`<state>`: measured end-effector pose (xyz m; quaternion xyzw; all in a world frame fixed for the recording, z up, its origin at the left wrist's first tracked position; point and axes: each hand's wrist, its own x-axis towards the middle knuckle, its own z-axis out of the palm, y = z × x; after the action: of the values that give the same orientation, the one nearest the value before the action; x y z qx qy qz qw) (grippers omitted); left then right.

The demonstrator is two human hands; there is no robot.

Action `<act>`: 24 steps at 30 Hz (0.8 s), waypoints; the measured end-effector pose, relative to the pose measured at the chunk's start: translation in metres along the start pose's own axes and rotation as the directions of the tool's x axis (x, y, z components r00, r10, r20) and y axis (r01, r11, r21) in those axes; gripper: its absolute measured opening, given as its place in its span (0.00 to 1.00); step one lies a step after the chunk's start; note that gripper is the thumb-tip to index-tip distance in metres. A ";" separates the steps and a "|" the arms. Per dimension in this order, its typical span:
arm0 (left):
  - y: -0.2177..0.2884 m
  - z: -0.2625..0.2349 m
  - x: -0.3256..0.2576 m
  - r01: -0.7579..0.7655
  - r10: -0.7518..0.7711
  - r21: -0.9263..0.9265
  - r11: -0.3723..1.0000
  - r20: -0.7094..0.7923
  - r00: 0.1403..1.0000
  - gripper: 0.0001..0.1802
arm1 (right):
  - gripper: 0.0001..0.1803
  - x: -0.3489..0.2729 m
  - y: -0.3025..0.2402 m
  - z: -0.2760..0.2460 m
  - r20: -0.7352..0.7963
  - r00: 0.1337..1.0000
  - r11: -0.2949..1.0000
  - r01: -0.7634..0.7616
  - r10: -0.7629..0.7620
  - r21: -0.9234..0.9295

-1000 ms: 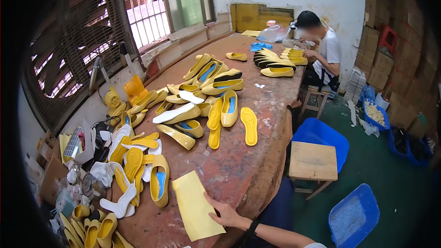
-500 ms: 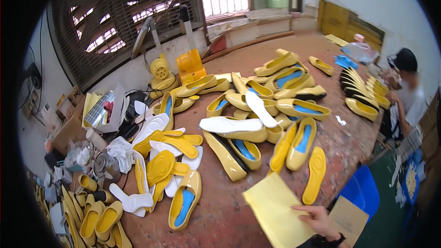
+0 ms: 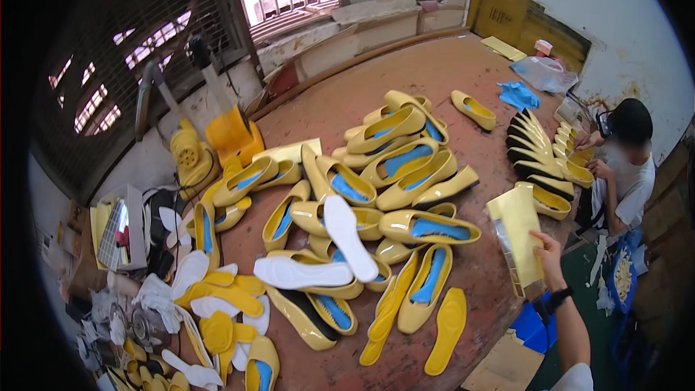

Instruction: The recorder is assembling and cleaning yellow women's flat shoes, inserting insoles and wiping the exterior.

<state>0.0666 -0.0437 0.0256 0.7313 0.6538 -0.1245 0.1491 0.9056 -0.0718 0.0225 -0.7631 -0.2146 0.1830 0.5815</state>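
Observation:
My right hand (image 3: 548,252) reaches in from the lower right, a dark watch on its wrist, and grips a glossy yellow sheet (image 3: 516,235) by its right edge. The sheet stands tilted over the right rim of the brown round table (image 3: 434,76). Just left of it lies a heap of yellow flat shoes with blue linings (image 3: 394,174), and white insoles (image 3: 347,235) rest across them. A loose yellow insole (image 3: 447,329) lies near the table's front edge. My left hand is out of view.
Another person (image 3: 626,163) sits at the far right by a row of dark-soled yellow shoes (image 3: 539,156). More shoes, insoles and tools (image 3: 181,297) crowd the left end. Yellow machine parts (image 3: 213,141) stand near the barred window. A blue bin (image 3: 532,322) sits below the table.
The view has swung left and up across the table. The yellow sheet in my hand has moved from the lower middle of the picture to the right rim and now stands more upright.

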 end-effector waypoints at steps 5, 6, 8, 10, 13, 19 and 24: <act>0.110 -0.081 0.068 -0.031 0.032 -0.139 0.990 0.005 0.999 0.37 | 0.27 0.075 0.017 -0.009 0.094 0.981 0.981 -0.159 0.169 -0.111; 0.138 -0.099 0.086 -0.053 0.054 -0.169 0.984 0.004 0.999 0.38 | 0.27 0.087 -0.001 -0.015 0.135 0.951 0.878 -0.196 0.280 -0.437; 0.191 -0.135 0.124 -0.097 0.099 -0.231 0.968 -0.004 0.995 0.40 | 0.27 0.119 -0.054 -0.025 0.475 0.879 0.642 0.336 0.051 -0.690; 0.239 -0.166 0.164 -0.146 0.149 -0.291 0.946 -0.015 0.989 0.42 | 0.25 0.170 -0.130 -0.046 0.623 0.746 0.719 0.299 0.234 -0.628; 0.298 -0.200 0.225 -0.213 0.214 -0.371 0.904 -0.039 0.976 0.45 | 0.19 0.262 -0.220 -0.040 0.654 0.732 0.753 0.319 0.190 -0.575; 0.398 -0.257 0.356 -0.296 0.235 -0.629 0.719 -0.182 0.955 0.52 | 0.29 0.383 -0.185 0.113 0.375 0.925 0.953 0.060 0.059 -0.297; 0.539 -0.210 0.428 -0.612 0.592 -0.390 0.688 -0.188 0.784 0.58 | 0.47 0.451 -0.100 0.251 0.463 0.873 0.969 -0.038 0.150 -0.243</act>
<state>0.6481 0.3760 0.0883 0.8558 0.3917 0.0962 0.3239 1.1407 0.3977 0.0416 -0.7651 -0.3333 0.3682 0.4099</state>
